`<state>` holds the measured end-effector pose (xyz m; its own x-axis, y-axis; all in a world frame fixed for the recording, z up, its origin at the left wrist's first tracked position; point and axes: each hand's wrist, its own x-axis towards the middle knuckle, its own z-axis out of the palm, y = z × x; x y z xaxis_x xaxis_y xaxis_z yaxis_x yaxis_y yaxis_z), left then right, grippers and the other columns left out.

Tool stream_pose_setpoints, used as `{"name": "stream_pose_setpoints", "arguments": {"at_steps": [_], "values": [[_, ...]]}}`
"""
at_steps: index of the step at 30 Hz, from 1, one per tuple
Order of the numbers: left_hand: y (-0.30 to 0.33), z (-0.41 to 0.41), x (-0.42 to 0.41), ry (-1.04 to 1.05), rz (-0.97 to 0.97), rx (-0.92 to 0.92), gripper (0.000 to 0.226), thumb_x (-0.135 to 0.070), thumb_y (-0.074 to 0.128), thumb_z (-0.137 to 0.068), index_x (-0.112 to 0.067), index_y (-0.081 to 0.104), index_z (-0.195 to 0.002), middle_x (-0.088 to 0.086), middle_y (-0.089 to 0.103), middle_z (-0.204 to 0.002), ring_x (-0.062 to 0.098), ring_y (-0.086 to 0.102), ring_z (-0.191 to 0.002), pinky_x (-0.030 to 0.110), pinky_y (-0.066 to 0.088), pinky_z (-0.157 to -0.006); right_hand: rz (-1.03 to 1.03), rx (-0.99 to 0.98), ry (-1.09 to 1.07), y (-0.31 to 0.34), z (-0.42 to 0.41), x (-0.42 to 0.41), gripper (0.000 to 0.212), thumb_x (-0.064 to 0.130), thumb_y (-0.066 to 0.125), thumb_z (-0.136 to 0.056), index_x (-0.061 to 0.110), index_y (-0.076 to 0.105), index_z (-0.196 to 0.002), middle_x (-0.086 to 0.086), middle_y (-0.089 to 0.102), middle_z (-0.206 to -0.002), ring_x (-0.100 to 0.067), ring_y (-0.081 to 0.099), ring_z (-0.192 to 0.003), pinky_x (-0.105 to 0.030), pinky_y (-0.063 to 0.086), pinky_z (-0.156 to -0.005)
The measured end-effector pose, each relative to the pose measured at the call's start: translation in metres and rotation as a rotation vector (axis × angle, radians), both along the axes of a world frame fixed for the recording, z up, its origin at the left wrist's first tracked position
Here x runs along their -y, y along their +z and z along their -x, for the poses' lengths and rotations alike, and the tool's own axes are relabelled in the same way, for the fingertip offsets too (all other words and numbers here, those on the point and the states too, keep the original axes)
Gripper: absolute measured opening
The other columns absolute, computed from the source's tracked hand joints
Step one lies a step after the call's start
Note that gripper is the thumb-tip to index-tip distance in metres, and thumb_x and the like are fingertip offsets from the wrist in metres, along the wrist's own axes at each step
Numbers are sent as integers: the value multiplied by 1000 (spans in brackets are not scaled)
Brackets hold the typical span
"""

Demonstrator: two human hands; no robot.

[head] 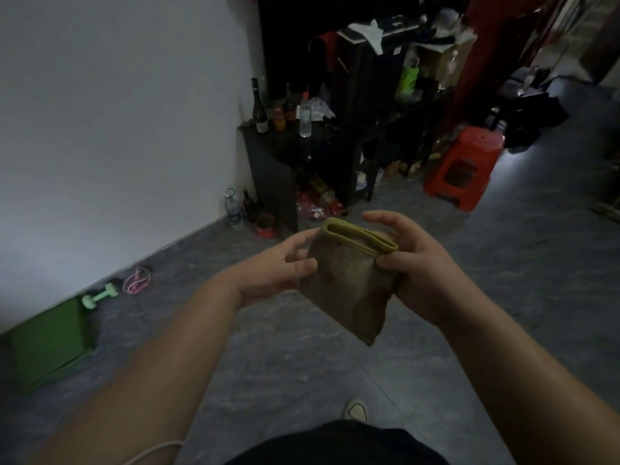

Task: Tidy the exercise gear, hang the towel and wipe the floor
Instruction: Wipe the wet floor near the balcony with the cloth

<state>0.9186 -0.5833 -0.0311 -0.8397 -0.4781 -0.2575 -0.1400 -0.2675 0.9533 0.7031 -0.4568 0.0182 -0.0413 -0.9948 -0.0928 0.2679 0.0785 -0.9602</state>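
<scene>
Grey floor (pixel 302 364); hands hold folded towel (pixel 349 280).

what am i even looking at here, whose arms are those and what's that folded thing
This is one picture from a camera worn on a person's head, looking forward and down, so the two bare arms are the wearer's own. There is no robot.

Both hands hold a folded yellowish cloth, probably the towel or wiping cloth: the left hand touches its left edge, and the right hand pinches its right side.

On the grey floor by the wall lie a green mat, a pale green dumbbell and a pink skipping rope. Farther back stand a red stool and a dark table with bottles.
</scene>
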Motion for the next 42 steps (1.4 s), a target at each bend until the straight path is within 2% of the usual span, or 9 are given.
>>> {"name": "stream_pose_setpoints", "arguments": {"at_steps": [6, 10, 15, 19, 23, 30, 33, 37, 42], "values": [[-2, 71, 81, 77, -221, -100, 71, -32, 91, -65, -18, 60, -127, 10, 67, -127, 27, 64, -116, 38, 55, -92, -68, -8, 88, -12, 68, 120, 52, -19, 47, -78, 10, 58, -120, -14, 66, -107, -28, 65, -90, -35, 54, -72], [-24, 86, 132, 299, -245, -76, 46, -15, 68, -84, -15, 58, -129, 14, 64, -130, 29, 62, -120, 46, 49, -103, -117, -56, 9, -38, 90, 205, 50, -17, 50, -76, 12, 58, -115, -12, 65, -107, -27, 65, -91, -43, 50, -76], [-42, 95, 217, 397, -167, -44, 46, -19, 63, -86, -16, 54, -132, 9, 65, -130, 27, 61, -121, 47, 47, -104, -142, -70, 9, -70, 103, 312, 50, -17, 52, -83, 13, 54, -122, -13, 65, -121, -30, 64, -109, -45, 52, -89], [-63, 101, 307, 439, -220, -120, 45, -16, 61, -87, -14, 54, -131, 9, 68, -125, 26, 64, -117, 38, 54, -94, -291, 87, -36, -93, 106, 399, 48, 22, 64, -84, 13, 56, -131, -10, 67, -118, -31, 63, -104, -40, 51, -83], [-70, 101, 404, 415, -306, -99, 47, -20, 61, -88, -15, 53, -134, 10, 66, -129, 29, 61, -121, 43, 50, -99, -524, 265, 88, -114, 111, 470, 58, 54, 44, -96, 8, 64, -126, -17, 67, -123, -35, 62, -114, -49, 47, -97], [-67, 116, 539, 263, -299, 88, 47, -19, 65, -86, -13, 55, -132, 18, 63, -129, 30, 62, -117, 44, 48, -103, -219, -391, 145, -123, 126, 589, 60, 53, 69, -80, 31, 52, -133, 7, 56, -137, -9, 49, -132, -35, 43, -109], [-65, 131, 587, 85, -126, 203, 37, -24, 60, -91, -20, 56, -128, 12, 62, -133, 24, 60, -120, 41, 46, -106, -148, -456, 356, -124, 132, 640, 71, 32, 77, -82, 26, 42, -142, 4, 51, -141, -7, 50, -131, -31, 45, -107], [-69, 153, 650, -90, 160, 363, 28, -44, 60, -91, -41, 57, -118, -9, 66, -119, 10, 62, -114, 35, 49, -101, -155, -556, 415, -142, 153, 706, 72, 39, 83, -71, 33, 51, -134, 4, 62, -128, -9, 60, -119, -39, 51, -102], [-106, 180, 718, 91, 140, 502, 53, -62, 72, -74, -38, 51, -117, -3, 68, -115, 14, 68, -104, 39, 55, -93, -214, -596, 394, -174, 199, 785, 43, 23, 80, -80, 21, 64, -120, 5, 71, -109, -11, 68, -104, -33, 56, -92]]}}
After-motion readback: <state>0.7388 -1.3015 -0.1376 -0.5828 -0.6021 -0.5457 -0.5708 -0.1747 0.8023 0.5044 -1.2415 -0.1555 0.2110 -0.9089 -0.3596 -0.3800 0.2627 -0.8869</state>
